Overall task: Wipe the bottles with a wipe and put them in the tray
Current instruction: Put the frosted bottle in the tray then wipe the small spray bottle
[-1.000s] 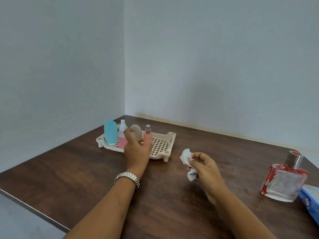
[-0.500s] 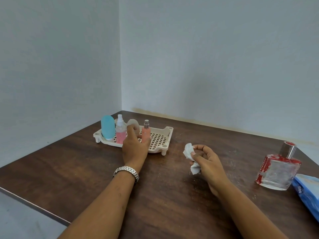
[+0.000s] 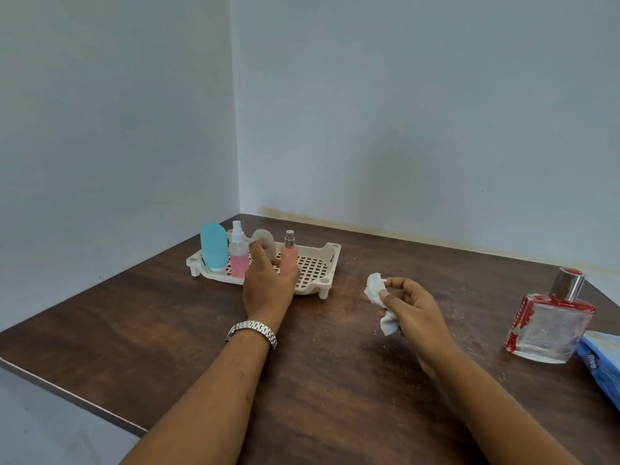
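Left wrist: silver metal watch bracelet [image 3: 252, 332], rows of small brick-shaped links, polished, snug fit; dial turned out of sight. Both forearms bare to the frame edge. Right hand [image 3: 414, 310]: nails short and pale, thumbnail plainly visible.

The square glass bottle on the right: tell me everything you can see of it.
The square glass bottle is clear and flat-sided, with patchy red coating along its left edge and shoulders. A silver cap with a red top sits on its neck. It stands upright on the wooden table, unheld. A blue packet lies at its right base; contact is unclear.
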